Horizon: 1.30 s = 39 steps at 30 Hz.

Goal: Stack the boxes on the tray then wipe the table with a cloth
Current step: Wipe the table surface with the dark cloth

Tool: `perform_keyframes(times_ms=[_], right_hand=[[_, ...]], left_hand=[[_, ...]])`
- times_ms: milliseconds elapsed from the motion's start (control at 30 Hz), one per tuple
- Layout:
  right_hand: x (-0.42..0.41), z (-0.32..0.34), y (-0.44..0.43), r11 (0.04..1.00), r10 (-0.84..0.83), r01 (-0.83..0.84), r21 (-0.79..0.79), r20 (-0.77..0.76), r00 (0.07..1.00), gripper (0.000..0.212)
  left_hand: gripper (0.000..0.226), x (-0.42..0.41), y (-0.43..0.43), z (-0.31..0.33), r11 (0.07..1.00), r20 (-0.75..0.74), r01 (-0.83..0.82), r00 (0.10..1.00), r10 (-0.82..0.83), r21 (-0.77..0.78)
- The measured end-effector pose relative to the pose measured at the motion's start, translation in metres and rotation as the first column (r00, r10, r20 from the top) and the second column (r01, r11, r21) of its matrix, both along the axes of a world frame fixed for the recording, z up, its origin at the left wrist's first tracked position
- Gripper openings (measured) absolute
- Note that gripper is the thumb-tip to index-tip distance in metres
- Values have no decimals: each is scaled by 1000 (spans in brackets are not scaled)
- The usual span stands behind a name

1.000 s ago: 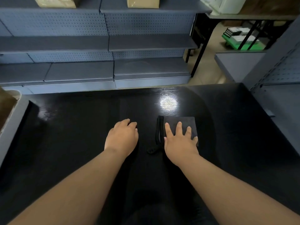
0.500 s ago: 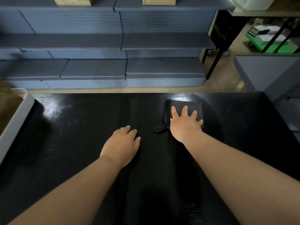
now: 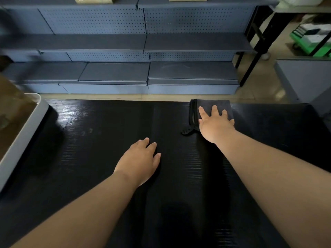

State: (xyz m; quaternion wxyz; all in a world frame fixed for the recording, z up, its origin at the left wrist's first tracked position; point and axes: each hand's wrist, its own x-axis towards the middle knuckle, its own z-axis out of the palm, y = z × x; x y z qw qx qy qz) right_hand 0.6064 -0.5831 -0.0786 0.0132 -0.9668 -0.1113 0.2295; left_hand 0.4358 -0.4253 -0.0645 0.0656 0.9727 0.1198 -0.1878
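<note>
A folded dark grey cloth (image 3: 211, 105) lies at the far edge of the black table (image 3: 100, 122). My right hand (image 3: 215, 123) presses flat on the cloth with its fingers spread. My left hand (image 3: 139, 161) rests palm down on the bare table, nearer to me and left of the cloth, holding nothing. At the far left stands a white tray (image 3: 23, 135) with a brown cardboard box (image 3: 12, 106) in it, cut off by the frame edge.
Grey metal shelving (image 3: 143, 45) runs along the wall beyond the table, with two cardboard boxes on its top shelf. A black table leg (image 3: 250, 65) and a green crate (image 3: 309, 42) stand at the back right. A grey shelf unit (image 3: 308, 77) stands right of the table.
My right hand has pushed the cloth away from me, from the middle of the table to its far edge. My left hand stays flat in about the same spot.
</note>
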Motion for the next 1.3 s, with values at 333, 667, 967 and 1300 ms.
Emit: perform_keyframes(times_ms=[333, 667, 967, 1300], right_hand=[[-36, -1, -41, 984, -176, 176, -2, 18, 984, 52], [-120, -3, 1, 935, -348, 350, -49, 44, 936, 54], [-182, -1, 149, 982, -190, 190, -11, 20, 982, 60], [-203, -8, 304, 977, 209, -210, 40, 15, 978, 57]], left_hand=[[53, -10, 16, -4, 995, -23, 37, 999, -39, -96], [45, -73, 85, -7, 998, 142, -50, 989, 44, 34], [43, -120, 177, 5, 996, 208, -82, 976, 71, 46], [43, -147, 247, -3, 993, 287, -87, 952, 106, -79]])
